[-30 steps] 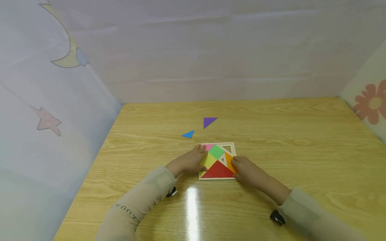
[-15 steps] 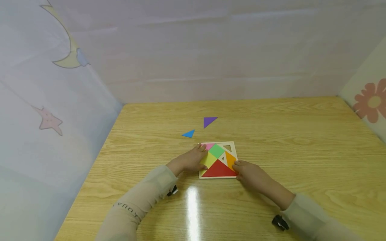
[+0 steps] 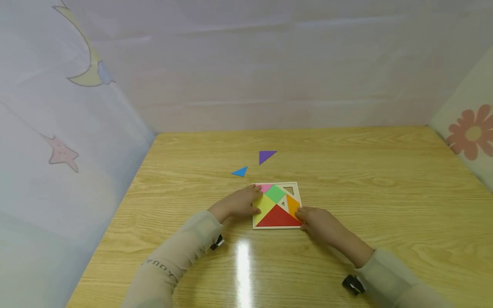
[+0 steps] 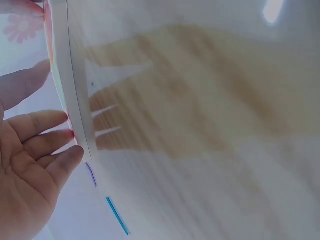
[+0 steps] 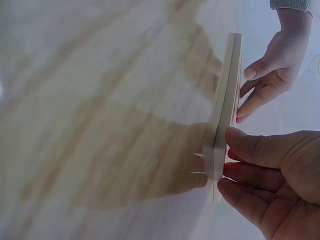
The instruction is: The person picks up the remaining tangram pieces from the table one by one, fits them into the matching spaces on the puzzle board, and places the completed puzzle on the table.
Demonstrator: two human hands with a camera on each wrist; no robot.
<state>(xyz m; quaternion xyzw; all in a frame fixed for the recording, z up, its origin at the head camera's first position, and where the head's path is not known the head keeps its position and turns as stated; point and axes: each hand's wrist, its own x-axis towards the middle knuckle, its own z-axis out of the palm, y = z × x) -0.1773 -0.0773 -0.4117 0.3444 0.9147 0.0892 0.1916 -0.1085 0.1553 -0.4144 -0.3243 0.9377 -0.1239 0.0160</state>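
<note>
A tangram board (image 3: 277, 227) in a pale wooden frame lies flat on the table. Set in it are a red triangle (image 3: 278, 217), a yellow piece (image 3: 265, 204), a green square (image 3: 275, 193), a pink piece (image 3: 266, 188) and an orange piece (image 3: 293, 206). Two triangular recesses show bare wood, each with a cut-out hole. My left hand (image 3: 239, 202) rests its fingertips on the board's left side, over the pink and yellow pieces. At the right edge, my right hand (image 3: 321, 224) touches the frame and the orange piece with thumb and fingertips, as the right wrist view also shows.
Beyond the board lie a loose blue triangle (image 3: 240, 172) and a larger purple triangle (image 3: 266, 156). The wooden table (image 3: 385, 179) has a glossy surface. Printed cloth walls (image 3: 289, 77) stand at its back and sides.
My right hand has shifted slightly down along the board's edge, uncovering more of the orange piece. My left fingers have drawn back a little to the left. The loose triangles have stayed put.
</note>
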